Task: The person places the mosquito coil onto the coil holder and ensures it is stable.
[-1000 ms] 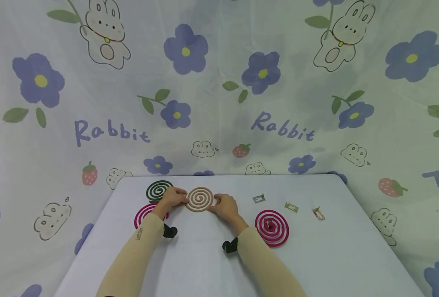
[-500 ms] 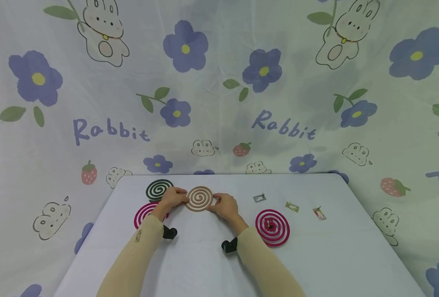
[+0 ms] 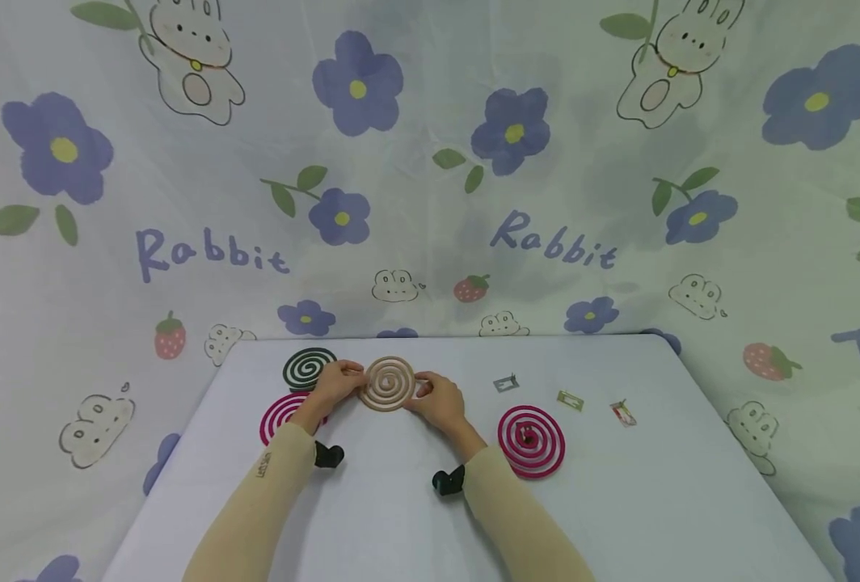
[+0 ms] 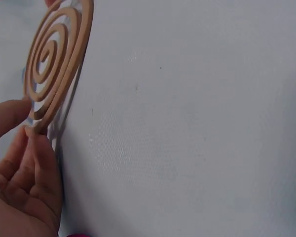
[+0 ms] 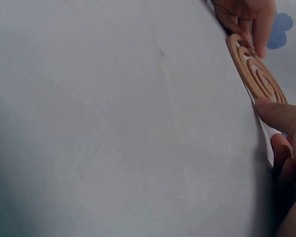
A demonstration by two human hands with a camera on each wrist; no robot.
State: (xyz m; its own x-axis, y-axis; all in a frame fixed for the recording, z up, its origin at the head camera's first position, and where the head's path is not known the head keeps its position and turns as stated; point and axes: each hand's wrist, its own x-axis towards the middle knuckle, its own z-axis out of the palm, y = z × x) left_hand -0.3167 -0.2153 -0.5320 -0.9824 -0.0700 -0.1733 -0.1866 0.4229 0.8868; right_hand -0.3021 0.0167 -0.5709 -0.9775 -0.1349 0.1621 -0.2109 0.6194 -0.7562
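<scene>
Between both hands is a tan mosquito coil (image 3: 388,384), near the far middle of the white table. My left hand (image 3: 337,383) pinches its left edge; in the left wrist view, thumb and fingertips meet on the rim of the coil (image 4: 71,69). My right hand (image 3: 440,402) holds the right edge, and the right wrist view has its thumb laid on the rim of the coil (image 5: 244,69). The coil looks tilted up from the tabletop in the wrist views. A dark green coil (image 3: 306,367) lies just beyond the left hand.
A pink coil (image 3: 276,414) lies partly under the left forearm. Another pink coil (image 3: 532,469), with a small piece at its centre, sits beside the right forearm. Small metal coil stands, one silver (image 3: 506,383) and two others (image 3: 571,400), lie at right. A patterned curtain (image 3: 430,178) hangs behind.
The tan coil tilts up slightly while both hands keep hold of it. The head view has shifted a little; the other coils and the stands stay in place.
</scene>
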